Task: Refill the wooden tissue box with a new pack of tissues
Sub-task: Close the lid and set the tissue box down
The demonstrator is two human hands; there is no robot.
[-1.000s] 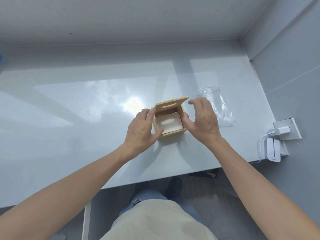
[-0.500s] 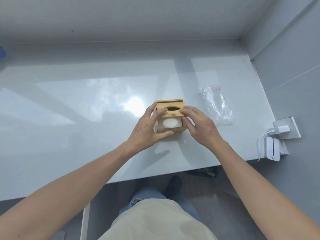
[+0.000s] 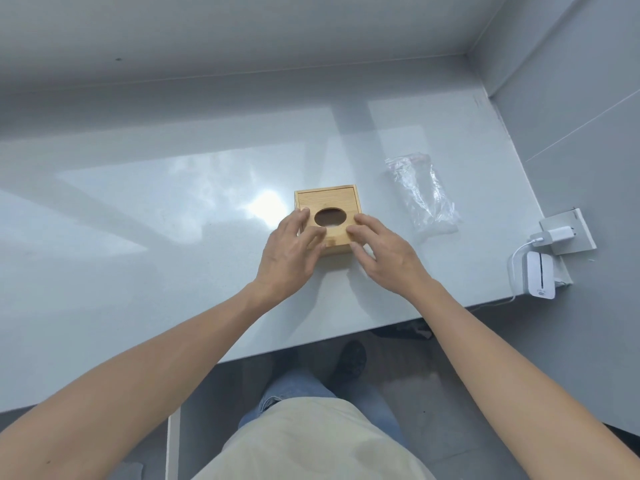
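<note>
Hands flat on the box [image 3: 327,216] lid — left hand [image 3: 287,252] and right hand [image 3: 384,252] open, gripping nothing; plastic wrapper [image 3: 424,194] lies right of it.

Single head-worn wide-angle view, looking forward and steeply down from above the person's torso onto the glossy table [image 3: 145,258] at arm's reach, wall corner at far right, floor and legs along the bottom, no second view.

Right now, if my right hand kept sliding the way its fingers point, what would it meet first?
Probably only the lid of the wooden tissue box: the right hand points up-left across it, toward the oval opening.
</note>
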